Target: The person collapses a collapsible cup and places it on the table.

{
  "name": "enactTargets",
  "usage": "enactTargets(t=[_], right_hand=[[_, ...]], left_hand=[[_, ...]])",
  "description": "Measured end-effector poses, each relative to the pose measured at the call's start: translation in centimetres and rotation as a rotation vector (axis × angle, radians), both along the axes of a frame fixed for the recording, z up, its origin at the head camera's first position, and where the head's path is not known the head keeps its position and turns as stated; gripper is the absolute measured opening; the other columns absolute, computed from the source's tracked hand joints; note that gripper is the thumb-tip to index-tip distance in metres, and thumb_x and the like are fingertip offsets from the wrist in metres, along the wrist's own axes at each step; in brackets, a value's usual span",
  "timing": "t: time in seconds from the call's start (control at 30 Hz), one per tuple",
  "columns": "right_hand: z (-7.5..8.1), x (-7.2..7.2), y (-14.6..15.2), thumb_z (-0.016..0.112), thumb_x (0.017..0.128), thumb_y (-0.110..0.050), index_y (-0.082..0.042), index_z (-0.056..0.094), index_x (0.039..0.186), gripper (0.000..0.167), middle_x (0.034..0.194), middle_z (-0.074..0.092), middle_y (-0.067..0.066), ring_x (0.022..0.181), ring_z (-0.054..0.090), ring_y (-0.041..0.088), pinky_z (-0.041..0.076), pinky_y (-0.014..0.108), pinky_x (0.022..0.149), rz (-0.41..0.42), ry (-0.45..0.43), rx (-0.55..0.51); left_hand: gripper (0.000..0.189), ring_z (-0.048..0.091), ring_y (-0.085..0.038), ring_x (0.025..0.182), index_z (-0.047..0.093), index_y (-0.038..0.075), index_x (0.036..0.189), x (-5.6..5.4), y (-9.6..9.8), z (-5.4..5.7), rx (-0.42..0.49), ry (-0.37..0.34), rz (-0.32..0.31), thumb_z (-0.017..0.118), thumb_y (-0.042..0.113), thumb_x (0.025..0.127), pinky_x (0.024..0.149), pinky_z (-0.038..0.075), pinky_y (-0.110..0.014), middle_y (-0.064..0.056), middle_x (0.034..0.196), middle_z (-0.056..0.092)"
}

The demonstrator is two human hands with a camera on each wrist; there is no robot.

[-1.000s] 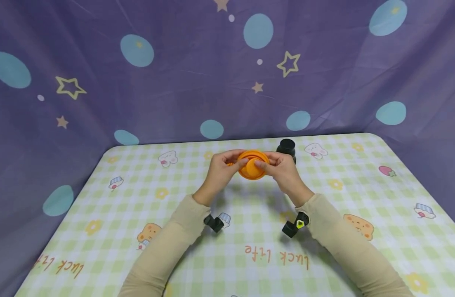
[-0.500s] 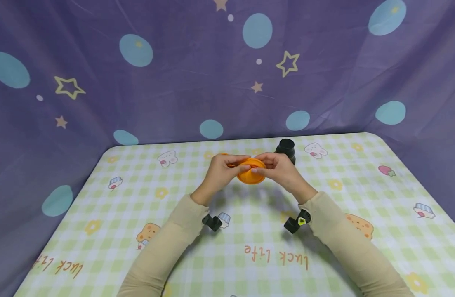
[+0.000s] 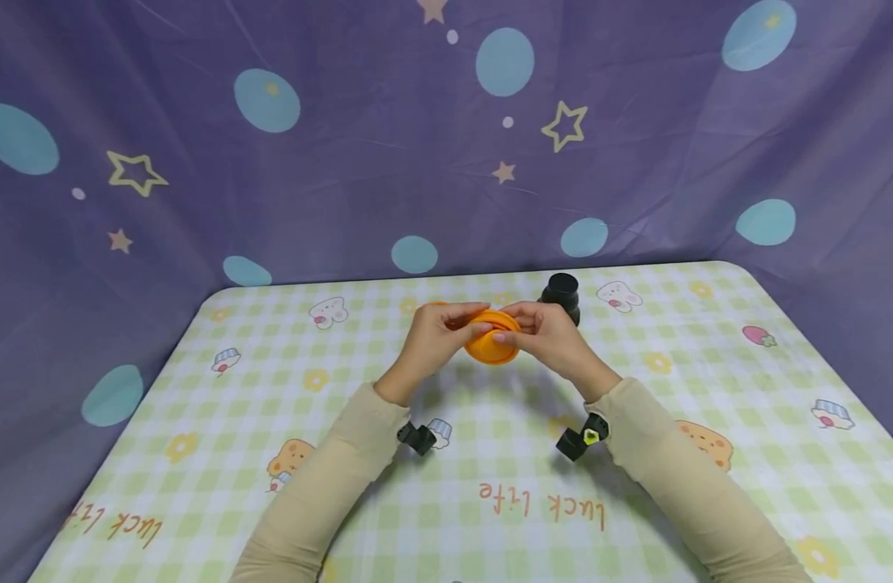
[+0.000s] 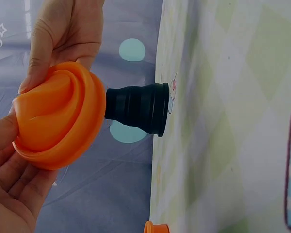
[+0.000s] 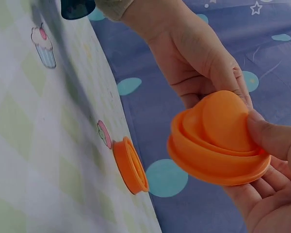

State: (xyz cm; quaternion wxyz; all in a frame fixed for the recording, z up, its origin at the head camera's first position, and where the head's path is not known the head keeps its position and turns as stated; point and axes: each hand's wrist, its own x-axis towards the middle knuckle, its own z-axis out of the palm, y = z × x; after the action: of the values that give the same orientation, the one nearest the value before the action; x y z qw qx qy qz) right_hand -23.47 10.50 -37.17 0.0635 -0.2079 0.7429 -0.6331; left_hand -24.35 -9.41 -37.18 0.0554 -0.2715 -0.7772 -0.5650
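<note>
An orange collapsible cup [image 3: 493,350] of soft, flexible material is held up over the table between both hands. Its walls are partly folded, and the left wrist view shows its side [image 4: 53,111] bulging unevenly inside the round rim. My left hand [image 3: 440,334] pinches one side of it, thumb on the near face and fingers behind. On the opposite side my right hand [image 3: 559,340] grips it likewise, its thumb pressing into the folds in the right wrist view. Behind the left hand, a round orange ring-shaped piece [image 5: 130,166] lies on the table, mostly hidden in the head view.
A black stepped collapsible cup [image 3: 561,293] stands on the table just behind the right hand, its wide end down in the left wrist view. The checked tablecloth [image 3: 271,421] reaches back to a purple curtain [image 3: 344,162]. Small black cameras are strapped to both wrists.
The orange cup has tipped and moved slightly down between the hands, its bulging centre now pushed in and mostly covered by the thumbs. In the last half second it has barely shifted.
</note>
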Motion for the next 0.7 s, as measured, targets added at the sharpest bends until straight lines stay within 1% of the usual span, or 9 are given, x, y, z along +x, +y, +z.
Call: enactTargets(t=[0.07,0.13,0.23,0.3,0.37,0.47,0.5,0.53,0.7], right_hand=[[-0.1,0.0,-0.1,0.068,0.085,-0.004,0.009,0.062,0.111,0.029,0.097,0.07,0.021,0.08,0.069,0.015,0.056,0.029,0.073,-0.012,0.002,-0.028],[-0.1,0.1,0.0,0.067,0.086,-0.002,0.011,0.06,0.112,0.029,0.096,0.07,0.018,0.08,0.069,0.015,0.056,0.029,0.073,-0.026,-0.02,-0.088],[-0.2,0.1,0.1,0.064,0.088,0.001,0.014,0.056,0.114,0.031,0.093,0.072,0.007,0.079,0.069,0.013,0.056,0.027,0.072,-0.05,-0.054,-0.195],[-0.1,0.0,0.1,0.062,0.089,0.002,0.015,0.053,0.114,0.03,0.091,0.072,-0.001,0.078,0.069,0.012,0.056,0.026,0.071,-0.066,-0.075,-0.268],[-0.2,-0.1,0.1,0.06,0.089,0.004,0.014,0.052,0.114,0.028,0.089,0.071,-0.003,0.078,0.069,0.011,0.056,0.024,0.07,-0.072,-0.077,-0.321],[-0.3,-0.1,0.0,0.058,0.089,0.006,0.012,0.053,0.112,0.024,0.089,0.071,-0.002,0.079,0.069,0.012,0.056,0.025,0.07,-0.064,-0.08,-0.385],[-0.4,-0.1,0.0,0.058,0.089,0.006,0.011,0.053,0.111,0.023,0.089,0.072,-0.002,0.079,0.069,0.012,0.056,0.025,0.07,-0.061,-0.081,-0.396],[-0.4,0.0,-0.1,0.058,0.089,0.006,0.011,0.053,0.111,0.023,0.09,0.071,-0.002,0.08,0.069,0.012,0.056,0.025,0.071,-0.057,-0.079,-0.404],[-0.4,0.0,-0.4,0.057,0.09,0.005,0.01,0.054,0.11,0.021,0.09,0.071,-0.002,0.08,0.069,0.012,0.056,0.026,0.071,-0.065,-0.075,-0.411]], left_hand=[[0.031,0.068,-0.018,0.089,0.069,0.002,0.112,0.1,-0.1,0.1,0.015,-0.019,0.015,0.07,0.017,0.086,0.075,0.056,-0.028,-0.012,0.106,0.07],[0.031,0.068,-0.019,0.091,0.068,0.003,0.115,0.1,-0.1,0.3,0.041,-0.04,0.024,0.069,0.017,0.087,0.077,0.055,-0.027,-0.013,0.108,0.069],[0.033,0.067,-0.024,0.097,0.064,-0.001,0.119,0.9,-0.2,1.7,0.068,-0.09,0.038,0.066,0.012,0.089,0.082,0.054,-0.03,-0.017,0.112,0.066],[0.035,0.065,-0.029,0.1,0.06,-0.003,0.123,0.9,-0.1,1.8,0.076,-0.123,0.04,0.064,0.009,0.09,0.085,0.053,-0.032,-0.02,0.114,0.065],[0.037,0.065,-0.03,0.1,0.058,-0.005,0.124,0.8,0.0,1.8,0.078,-0.151,0.045,0.063,0.008,0.09,0.086,0.053,-0.033,-0.022,0.114,0.064],[0.036,0.066,-0.025,0.095,0.059,-0.004,0.124,0.0,0.1,0.8,0.094,-0.16,0.05,0.063,0.011,0.091,0.083,0.054,-0.029,-0.021,0.111,0.066],[0.036,0.066,-0.024,0.092,0.06,-0.004,0.123,0.1,0.1,0.7,0.104,-0.158,0.05,0.064,0.011,0.09,0.082,0.054,-0.028,-0.021,0.109,0.066],[0.035,0.067,-0.022,0.09,0.061,-0.005,0.122,0.2,0.2,0.8,0.108,-0.156,0.054,0.064,0.011,0.09,0.08,0.054,-0.027,-0.021,0.108,0.067],[0.031,0.063,-0.018,0.084,0.062,-0.009,0.115,1.5,0.4,2.5,0.098,-0.121,0.103,0.065,0.007,0.089,0.076,0.052,-0.022,-0.023,0.1,0.067]])
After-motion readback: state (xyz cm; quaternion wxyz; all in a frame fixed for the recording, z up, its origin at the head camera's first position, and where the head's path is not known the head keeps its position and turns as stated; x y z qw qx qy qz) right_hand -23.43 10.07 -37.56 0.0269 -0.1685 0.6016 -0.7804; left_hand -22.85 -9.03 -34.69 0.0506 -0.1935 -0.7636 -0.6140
